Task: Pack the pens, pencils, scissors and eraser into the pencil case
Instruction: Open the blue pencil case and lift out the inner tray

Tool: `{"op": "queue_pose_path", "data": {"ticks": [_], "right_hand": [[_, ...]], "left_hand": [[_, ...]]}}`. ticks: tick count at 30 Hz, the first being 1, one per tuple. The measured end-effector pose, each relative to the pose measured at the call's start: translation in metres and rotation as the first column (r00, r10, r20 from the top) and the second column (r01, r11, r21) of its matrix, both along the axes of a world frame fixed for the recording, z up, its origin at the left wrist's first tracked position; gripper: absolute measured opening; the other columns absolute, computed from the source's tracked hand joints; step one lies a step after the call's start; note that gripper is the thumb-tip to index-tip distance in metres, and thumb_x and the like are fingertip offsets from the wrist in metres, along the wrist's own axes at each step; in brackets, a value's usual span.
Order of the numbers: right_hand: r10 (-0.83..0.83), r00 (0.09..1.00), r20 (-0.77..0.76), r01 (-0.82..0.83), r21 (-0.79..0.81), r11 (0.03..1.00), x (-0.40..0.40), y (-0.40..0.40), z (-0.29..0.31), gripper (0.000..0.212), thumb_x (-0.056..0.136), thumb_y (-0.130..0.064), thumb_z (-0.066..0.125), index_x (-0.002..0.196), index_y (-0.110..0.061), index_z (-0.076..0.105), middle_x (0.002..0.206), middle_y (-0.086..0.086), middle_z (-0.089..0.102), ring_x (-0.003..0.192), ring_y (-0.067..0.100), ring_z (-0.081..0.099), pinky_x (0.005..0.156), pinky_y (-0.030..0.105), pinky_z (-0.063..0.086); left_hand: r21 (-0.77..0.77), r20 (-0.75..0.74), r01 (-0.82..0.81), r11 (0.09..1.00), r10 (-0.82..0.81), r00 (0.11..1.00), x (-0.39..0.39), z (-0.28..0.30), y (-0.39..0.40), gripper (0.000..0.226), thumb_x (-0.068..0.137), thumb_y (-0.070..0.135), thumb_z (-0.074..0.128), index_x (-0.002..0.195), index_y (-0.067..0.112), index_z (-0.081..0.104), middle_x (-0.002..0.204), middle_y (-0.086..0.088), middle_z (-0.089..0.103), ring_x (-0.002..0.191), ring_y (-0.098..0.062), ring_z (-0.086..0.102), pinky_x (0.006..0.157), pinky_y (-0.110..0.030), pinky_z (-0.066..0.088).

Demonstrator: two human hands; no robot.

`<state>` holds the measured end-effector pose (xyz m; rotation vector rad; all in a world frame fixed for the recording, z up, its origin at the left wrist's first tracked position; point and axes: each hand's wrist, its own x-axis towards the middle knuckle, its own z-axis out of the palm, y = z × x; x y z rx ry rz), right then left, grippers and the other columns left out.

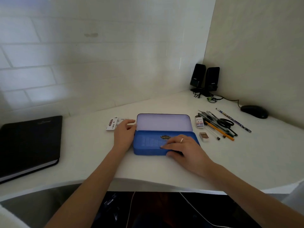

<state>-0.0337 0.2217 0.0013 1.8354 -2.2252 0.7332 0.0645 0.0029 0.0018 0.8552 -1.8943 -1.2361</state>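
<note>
Pencil case (148,142), blue, sits near the middle of the white desk (92,155), a little back from the curved front edge, with its pale-lined lid (164,122) tilted up toward the wall. Bare desktop lies in front of it and to its left as far as the black notebook (29,145). To its right, apart from it, the pens and pencils (220,129) lie in a loose bundle with the black scissors (225,122) on top, a patterned pencil (233,120) beyond them, an eraser (199,122) marked "2B" and a small sharpener-like block (204,137) nearest the case. A gold emblem on the blue part is too blurred to read, as is the red-and-white label on the small packet (113,123) behind the left hand. The left hand (123,137) rests against the case's left end, fingers loosely spread toward the hinge. The right hand (182,147), wearing a ring, lies flat on the blue part, fingers straight, thumb against its front wall. Two black speakers (204,78) and a mouse (254,111) occupy the far right corner.
</note>
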Motion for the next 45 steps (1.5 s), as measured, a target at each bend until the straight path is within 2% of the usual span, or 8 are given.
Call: {"op": "queue_pose_path", "data": {"ticks": [8, 15, 25, 28, 32, 37, 41, 45], "right_hand": [[-0.260, 0.861, 0.437, 0.283, 0.011, 0.959, -0.013, -0.043, 0.015, 0.013, 0.081, -0.007, 0.070, 0.091, -0.014, 0.075, 0.084, -0.011, 0.059, 0.082, 0.007, 0.053, 0.072, 0.011, 0.039], [-0.304, 0.821, 0.482, 0.288, 0.109, 0.951, -0.035, -0.068, 0.026, 0.013, 0.075, -0.006, 0.075, 0.084, -0.014, 0.070, 0.083, -0.007, 0.062, 0.080, 0.008, 0.056, 0.072, 0.021, 0.042], [-0.224, 0.833, 0.506, 0.224, 0.062, 0.973, -0.041, -0.062, 0.038, 0.012, 0.073, -0.011, 0.078, 0.079, -0.015, 0.069, 0.068, -0.014, 0.056, 0.056, 0.002, 0.046, 0.051, 0.007, 0.035], [-0.165, 0.808, 0.565, 0.228, -0.042, 0.973, -0.038, -0.054, 0.044, 0.014, 0.073, -0.007, 0.077, 0.075, -0.017, 0.068, 0.063, -0.010, 0.056, 0.048, 0.002, 0.043, 0.046, 0.007, 0.033], [-0.135, 0.813, 0.567, 0.196, -0.048, 0.979, -0.024, -0.033, 0.047, 0.023, 0.069, -0.005, 0.080, 0.066, -0.022, 0.065, 0.063, -0.011, 0.058, 0.047, -0.004, 0.047, 0.049, 0.006, 0.035], [-0.166, 0.827, 0.537, 0.161, 0.058, 0.985, -0.001, -0.003, 0.030, 0.029, 0.071, -0.006, 0.080, 0.062, -0.030, 0.065, 0.067, -0.012, 0.063, 0.062, 0.004, 0.056, 0.061, 0.013, 0.046], [-0.165, 0.838, 0.520, 0.132, 0.100, 0.986, 0.007, 0.011, 0.023, 0.024, 0.074, -0.011, 0.078, 0.065, -0.031, 0.068, 0.071, -0.013, 0.065, 0.066, 0.004, 0.057, 0.061, 0.010, 0.045], [-0.186, 0.825, 0.534, 0.146, 0.117, 0.982, 0.006, 0.009, 0.018, 0.007, 0.079, -0.013, 0.074, 0.079, -0.020, 0.075, 0.074, -0.017, 0.063, 0.069, 0.001, 0.057, 0.064, 0.007, 0.044]], "left_hand": [[0.106, -0.066, 0.249, 0.963, -0.243, 0.968, 0.003, 0.001, 0.003, 0.035, 0.084, 0.040, 0.064, 0.118, 0.033, 0.057, 0.123, 0.012, 0.056, 0.119, -0.009, 0.050, 0.104, -0.027, 0.037], [-0.255, 0.242, 0.341, 0.905, -0.282, 0.929, -0.001, -0.010, 0.004, 0.077, 0.077, 0.024, 0.072, 0.142, 0.032, 0.032, 0.148, 0.006, 0.036, 0.138, -0.011, 0.031, 0.111, -0.027, 0.028], [-0.167, 0.143, 0.245, 0.955, -0.222, 0.965, -0.009, -0.011, 0.002, 0.092, 0.080, 0.018, 0.070, 0.150, 0.023, 0.010, 0.131, 0.008, 0.050, 0.115, -0.009, 0.048, 0.089, -0.016, 0.035], [-0.219, 0.131, 0.239, 0.946, -0.214, 0.968, -0.006, -0.008, 0.006, 0.075, 0.079, 0.012, 0.069, 0.142, 0.021, 0.030, 0.115, 0.011, 0.054, 0.103, -0.009, 0.053, 0.070, -0.008, 0.038], [-0.278, 0.093, 0.287, 0.917, -0.271, 0.958, -0.005, -0.009, 0.005, 0.033, 0.082, 0.012, 0.063, 0.114, 0.020, 0.057, 0.108, 0.008, 0.062, 0.100, -0.009, 0.058, 0.078, -0.009, 0.041], [-0.325, 0.109, 0.299, 0.897, -0.279, 0.954, -0.005, -0.012, 0.000, 0.017, 0.073, -0.003, 0.057, 0.081, 0.007, 0.068, 0.095, 0.004, 0.062, 0.084, -0.018, 0.059, 0.075, -0.031, 0.044], [-0.180, 0.076, 0.238, 0.954, -0.228, 0.971, -0.003, -0.010, -0.003, 0.022, 0.082, -0.005, 0.061, 0.093, 0.010, 0.072, 0.113, 0.010, 0.057, 0.109, -0.013, 0.057, 0.096, -0.023, 0.041], [-0.243, 0.113, 0.251, 0.937, -0.230, 0.967, -0.001, -0.010, 0.001, 0.021, 0.084, -0.006, 0.057, 0.094, 0.005, 0.071, 0.110, 0.019, 0.057, 0.096, -0.007, 0.057, 0.090, -0.020, 0.042]]}}
